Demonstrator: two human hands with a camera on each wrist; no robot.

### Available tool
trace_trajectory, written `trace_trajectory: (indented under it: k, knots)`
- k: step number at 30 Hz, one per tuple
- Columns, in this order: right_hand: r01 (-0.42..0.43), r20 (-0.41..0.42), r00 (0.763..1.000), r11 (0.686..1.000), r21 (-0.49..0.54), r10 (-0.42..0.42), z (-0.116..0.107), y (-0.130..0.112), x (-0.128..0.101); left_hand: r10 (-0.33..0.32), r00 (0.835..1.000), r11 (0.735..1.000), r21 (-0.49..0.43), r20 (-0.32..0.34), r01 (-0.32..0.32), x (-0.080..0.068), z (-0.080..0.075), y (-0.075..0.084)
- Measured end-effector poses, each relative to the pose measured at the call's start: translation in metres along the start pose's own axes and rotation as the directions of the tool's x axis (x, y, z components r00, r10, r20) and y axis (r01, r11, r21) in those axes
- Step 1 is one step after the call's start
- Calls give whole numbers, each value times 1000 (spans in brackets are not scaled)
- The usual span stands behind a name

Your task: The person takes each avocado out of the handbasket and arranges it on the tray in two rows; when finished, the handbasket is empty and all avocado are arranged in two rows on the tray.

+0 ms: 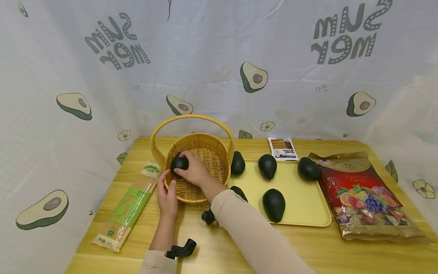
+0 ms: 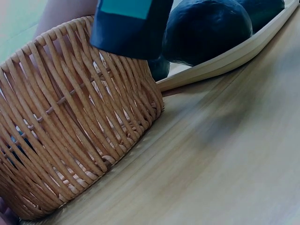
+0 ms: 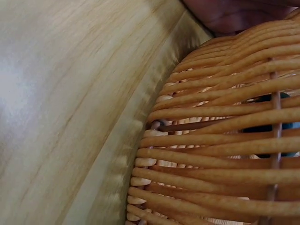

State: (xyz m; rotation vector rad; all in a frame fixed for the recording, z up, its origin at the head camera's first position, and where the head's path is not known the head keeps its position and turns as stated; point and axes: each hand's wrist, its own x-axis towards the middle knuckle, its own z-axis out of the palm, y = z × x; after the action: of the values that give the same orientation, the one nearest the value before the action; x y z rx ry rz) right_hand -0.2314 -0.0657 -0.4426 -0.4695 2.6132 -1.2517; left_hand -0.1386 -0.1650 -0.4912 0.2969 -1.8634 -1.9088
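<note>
A yellow woven basket (image 1: pixel 195 198) with a tall arched handle stands on the table, its side filling much of both wrist views. Inside it, against the left wall, my right hand (image 1: pixel 195 169) holds a dark green avocado (image 1: pixel 179 163) between thumb and fingers. My left hand (image 1: pixel 167 198) grips the basket's left rim, thumb on the rim and fingers along the outside. Through the weave, a dark patch of the avocado (image 3: pixel 267 126) shows in the right wrist view. Several more avocados (image 1: pixel 273 205) lie on or by a yellow tray (image 1: pixel 301 217) right of the basket.
Left of the basket lies a long pack of noodles (image 1: pixel 128 205). A large red and gold candy bag (image 1: pixel 362 198) lies at the tray's right side. Behind the tray is a small white and brown packet (image 1: pixel 283 148). A printed cloth (image 1: pixel 212 49) hangs behind the table.
</note>
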Motion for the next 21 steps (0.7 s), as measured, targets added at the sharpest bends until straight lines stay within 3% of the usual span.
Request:
trace_trajectory:
  k: [11,21]
  knots:
    - [42,48,998,999,-12,-42,1,2,-2,-6,1000,1000,4,13,6,0,0,-2]
    - [95,-48,994,995,2,-95,1,-5,-6,-1,1000,1000,-2,4,2,0,-1,-2]
